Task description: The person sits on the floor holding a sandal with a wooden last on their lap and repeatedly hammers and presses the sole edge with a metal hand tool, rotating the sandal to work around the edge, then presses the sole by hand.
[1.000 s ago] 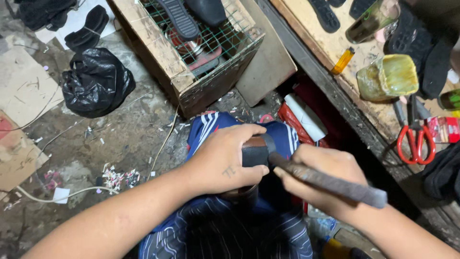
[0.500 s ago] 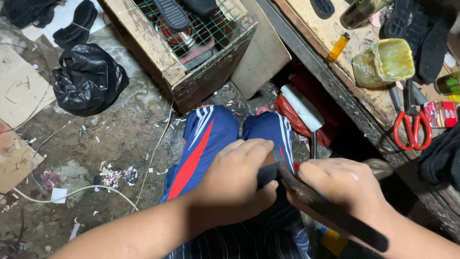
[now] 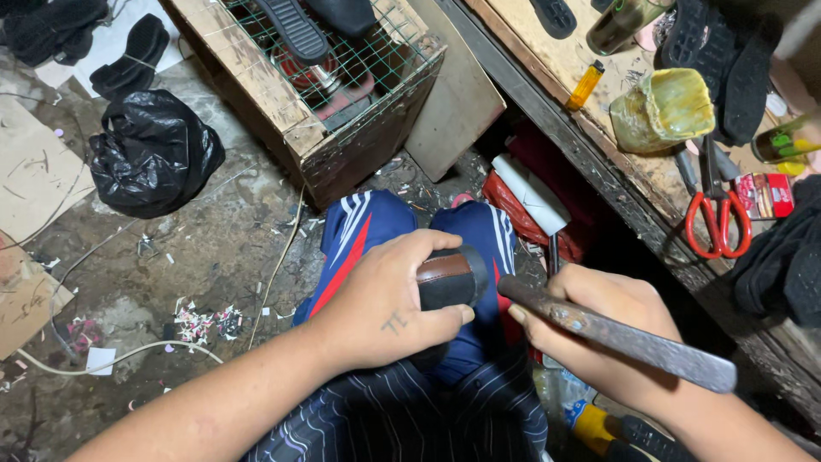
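My left hand [image 3: 389, 299] grips a dark shoe heel block [image 3: 451, 276] with a brown band, held over my knees in blue track trousers [image 3: 363, 227]. My right hand [image 3: 599, 329] holds a long rusty metal tool [image 3: 616, 334] like a file or rasp. Its tip lies just right of the heel block, close to touching it. The rest of the shoe is hidden under my left hand.
A wooden crate with wire mesh [image 3: 321, 77] stands ahead with shoe soles on it. A black plastic bag [image 3: 154, 154] lies on the littered floor at left. The workbench [image 3: 581, 51] at right carries red scissors [image 3: 717, 214], a yellow glue pot [image 3: 663, 109] and an orange lighter [image 3: 584, 84].
The view has shifted slightly. My hands have stayed together over my lap, and the metal tool's tip has drawn back a little from the heel block to its right side.
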Action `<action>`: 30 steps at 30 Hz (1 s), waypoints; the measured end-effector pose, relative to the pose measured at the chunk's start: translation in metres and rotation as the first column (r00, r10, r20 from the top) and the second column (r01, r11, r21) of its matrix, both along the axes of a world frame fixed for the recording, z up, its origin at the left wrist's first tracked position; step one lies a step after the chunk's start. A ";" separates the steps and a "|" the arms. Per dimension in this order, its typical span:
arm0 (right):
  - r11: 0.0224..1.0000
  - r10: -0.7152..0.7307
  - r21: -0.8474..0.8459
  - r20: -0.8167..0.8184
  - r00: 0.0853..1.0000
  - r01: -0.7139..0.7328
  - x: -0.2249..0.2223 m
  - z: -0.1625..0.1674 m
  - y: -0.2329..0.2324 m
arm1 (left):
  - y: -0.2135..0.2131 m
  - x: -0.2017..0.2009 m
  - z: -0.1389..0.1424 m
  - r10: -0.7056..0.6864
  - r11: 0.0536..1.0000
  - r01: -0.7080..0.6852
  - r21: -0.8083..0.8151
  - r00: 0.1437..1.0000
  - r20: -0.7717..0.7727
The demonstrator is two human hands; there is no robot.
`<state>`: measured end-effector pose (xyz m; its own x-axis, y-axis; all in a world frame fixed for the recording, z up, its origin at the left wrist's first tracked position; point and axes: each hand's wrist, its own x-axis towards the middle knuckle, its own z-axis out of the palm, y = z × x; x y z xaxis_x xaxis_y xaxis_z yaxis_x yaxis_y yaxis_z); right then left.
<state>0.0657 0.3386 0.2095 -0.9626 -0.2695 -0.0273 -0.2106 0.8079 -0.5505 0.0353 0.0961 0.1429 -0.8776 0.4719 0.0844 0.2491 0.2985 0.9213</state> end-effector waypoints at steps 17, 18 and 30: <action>0.677 -0.250 -0.663 0.201 0.947 0.319 -0.007 -0.029 -0.027 | -0.022 -0.020 0.047 0.002 0.993 0.021 0.119 0.981 -0.194; 0.556 -0.218 -0.747 0.292 0.931 0.364 -0.008 -0.029 -0.030 | -0.026 -0.021 0.057 -0.001 0.993 0.030 0.117 0.971 -0.240; 0.323 -0.020 -0.894 0.321 0.947 0.310 -0.047 -0.053 -0.075 | -0.047 -0.043 0.072 0.021 0.998 -0.002 0.060 0.947 -0.321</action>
